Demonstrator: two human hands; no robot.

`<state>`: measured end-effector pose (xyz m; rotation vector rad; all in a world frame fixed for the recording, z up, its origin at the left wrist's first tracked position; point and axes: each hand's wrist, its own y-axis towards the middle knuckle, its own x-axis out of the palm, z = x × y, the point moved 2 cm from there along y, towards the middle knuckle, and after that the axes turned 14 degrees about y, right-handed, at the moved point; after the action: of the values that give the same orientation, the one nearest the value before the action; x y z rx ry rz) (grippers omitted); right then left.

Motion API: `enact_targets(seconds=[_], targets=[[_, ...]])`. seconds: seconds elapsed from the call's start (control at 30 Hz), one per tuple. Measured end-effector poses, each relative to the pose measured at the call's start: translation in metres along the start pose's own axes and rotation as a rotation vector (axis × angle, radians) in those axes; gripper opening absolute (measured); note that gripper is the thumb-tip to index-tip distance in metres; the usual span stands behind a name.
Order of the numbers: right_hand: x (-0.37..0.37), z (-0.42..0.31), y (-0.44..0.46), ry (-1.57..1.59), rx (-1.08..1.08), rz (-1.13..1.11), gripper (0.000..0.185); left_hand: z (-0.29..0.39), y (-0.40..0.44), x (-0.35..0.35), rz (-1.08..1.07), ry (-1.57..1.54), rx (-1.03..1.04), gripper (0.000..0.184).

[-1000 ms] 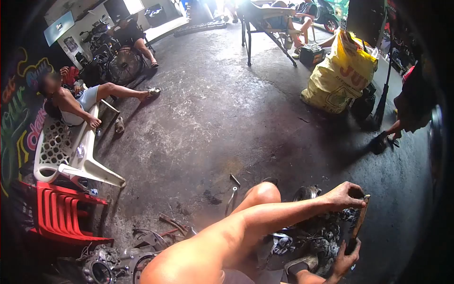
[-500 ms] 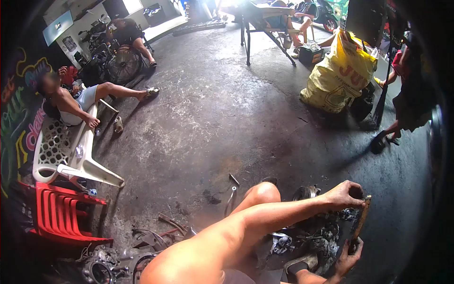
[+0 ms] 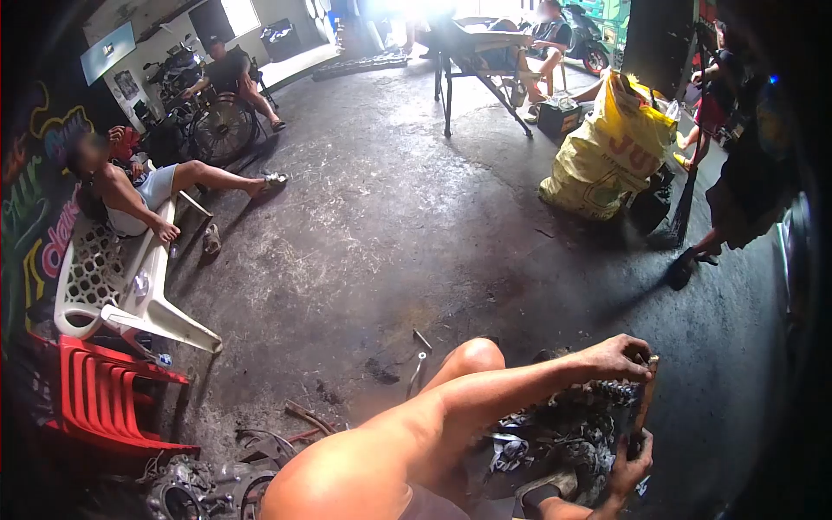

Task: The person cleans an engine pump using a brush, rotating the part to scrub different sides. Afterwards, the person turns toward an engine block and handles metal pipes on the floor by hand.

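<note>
My left hand reaches across from the left, its fingers pinched at the upper end of a long, narrow brown strip. Around the lower end of that strip is my right hand, with the fingers curled. The strip stands nearly upright between the two hands; its exact kind is hard to make out. Beneath my left forearm lie greasy metal parts and a crumpled whitish rag, partly hidden by the arm.
Engine casings lie at lower left, near stacked red chairs. A person reclines on a white plastic bench. A full yellow sack stands at right, near a standing person. Behind are a metal-legged table and a motorcycle wheel.
The view has shifted slightly. My hands still hold the strip, a little further left in the picture. The person by the wheel at the back now sits more upright.
</note>
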<state>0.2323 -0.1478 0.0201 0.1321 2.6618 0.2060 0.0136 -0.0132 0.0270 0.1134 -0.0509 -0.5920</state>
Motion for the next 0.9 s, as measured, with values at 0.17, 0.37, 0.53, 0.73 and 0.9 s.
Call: enact_targets(seconds=[0.17, 0.37, 0.53, 0.73, 0.9], targets=[[0.002, 0.003, 0.011, -0.046, -0.082, 0.038, 0.030, -0.014, 0.003, -0.012, 0.011, 0.145, -0.063, 0.048], [-0.010, -0.011, 0.002, -0.051, -0.103, 0.150, 0.026, 0.037, -0.033, -0.086, 0.317, 0.042, 0.115, 0.085], [-0.021, -0.019, -0.004, -0.033, -0.051, 0.115, 0.024, 0.162, -0.100, -0.211, 0.776, 0.305, 0.343, 0.081], [-0.021, -0.011, -0.010, -0.006, -0.121, 0.142, 0.025, 0.235, -0.143, -0.215, 0.860, 0.565, 0.476, 0.050], [-0.030, -0.013, -0.018, 0.020, -0.104, 0.150, 0.027, 0.145, -0.125, -0.139, 0.490, 0.675, 0.296, 0.017]])
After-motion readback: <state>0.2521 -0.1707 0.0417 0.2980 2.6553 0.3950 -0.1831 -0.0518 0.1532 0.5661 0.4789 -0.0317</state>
